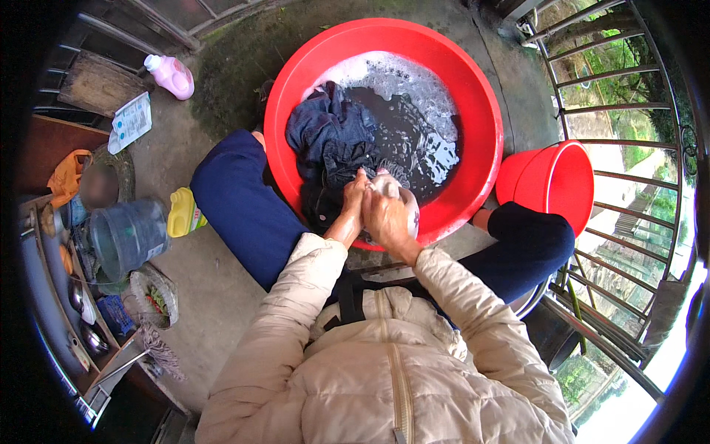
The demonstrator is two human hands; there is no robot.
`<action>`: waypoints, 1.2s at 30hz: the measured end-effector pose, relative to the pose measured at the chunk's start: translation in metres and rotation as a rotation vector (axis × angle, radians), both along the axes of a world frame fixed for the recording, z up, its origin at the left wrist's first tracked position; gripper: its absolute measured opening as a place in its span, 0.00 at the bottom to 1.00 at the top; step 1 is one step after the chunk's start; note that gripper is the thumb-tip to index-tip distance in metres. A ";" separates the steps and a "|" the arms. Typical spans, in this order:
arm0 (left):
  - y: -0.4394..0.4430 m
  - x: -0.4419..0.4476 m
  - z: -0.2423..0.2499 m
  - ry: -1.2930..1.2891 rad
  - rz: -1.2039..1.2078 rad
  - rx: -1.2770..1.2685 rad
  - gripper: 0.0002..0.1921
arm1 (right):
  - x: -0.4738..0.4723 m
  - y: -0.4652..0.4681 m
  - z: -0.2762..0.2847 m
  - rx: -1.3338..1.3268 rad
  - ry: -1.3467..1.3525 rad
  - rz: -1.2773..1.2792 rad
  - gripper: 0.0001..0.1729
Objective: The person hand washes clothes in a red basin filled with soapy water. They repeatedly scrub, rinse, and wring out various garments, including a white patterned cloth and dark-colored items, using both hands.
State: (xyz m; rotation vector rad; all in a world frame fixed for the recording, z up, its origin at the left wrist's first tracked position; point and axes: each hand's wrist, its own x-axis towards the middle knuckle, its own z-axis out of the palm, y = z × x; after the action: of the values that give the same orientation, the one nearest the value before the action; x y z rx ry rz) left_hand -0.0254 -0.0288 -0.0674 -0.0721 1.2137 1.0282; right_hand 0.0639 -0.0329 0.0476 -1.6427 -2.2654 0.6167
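Between my knees stands a large red plastic basin (480,161) with dark, sudsy water (407,125) in it. Both hands meet over its near side, gripping a pale wet cloth (409,202) that bunches up around my fingers. My left hand (353,205) is pressed against my right hand (386,217), which is clenched around the cloth. Dark blue and black wet clothes (333,125) are heaped along the basin's left side, just beyond my hands. White foam (383,66) floats along the far edge. The cloth's lower folds are partly hidden by my hands.
A red bucket (532,177) lies tipped beside the basin, near metal railings (621,141). To the left are a yellow jug (186,212), a clear plastic bucket (130,233), a pink bottle (171,76), a white packet (131,123) and a mop head (161,349).
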 end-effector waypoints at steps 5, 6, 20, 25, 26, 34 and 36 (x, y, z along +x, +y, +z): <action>-0.002 0.028 0.036 0.160 -0.138 -0.083 0.22 | 0.018 0.036 -0.027 -0.142 -0.115 -0.068 0.20; -0.003 0.022 0.028 0.162 -0.100 -0.072 0.22 | 0.016 0.026 -0.021 -0.064 -0.101 0.023 0.20; 0.023 -0.029 0.069 0.643 -0.701 0.302 0.24 | 0.118 0.093 -0.084 -0.734 0.554 -0.594 0.32; 0.015 -0.037 0.080 1.244 -1.177 0.350 0.22 | 0.141 0.092 -0.066 -0.937 1.004 -0.811 0.31; 0.016 -0.040 0.079 1.259 -1.148 0.345 0.20 | 0.143 0.090 -0.063 -0.940 1.042 -0.792 0.30; 0.027 -0.077 0.116 0.761 -0.545 0.669 0.11 | 0.155 0.087 -0.048 -0.965 1.152 -0.265 0.19; 0.025 -0.075 0.129 0.212 -0.159 0.532 0.11 | 0.153 0.088 -0.033 -1.034 1.159 -0.152 0.15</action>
State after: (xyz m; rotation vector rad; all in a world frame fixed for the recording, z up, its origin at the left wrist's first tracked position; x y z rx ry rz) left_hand -0.1003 -0.0036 0.0618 0.5514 1.0778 1.2073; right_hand 0.2165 0.0548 0.0149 -1.1122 -0.9394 2.1804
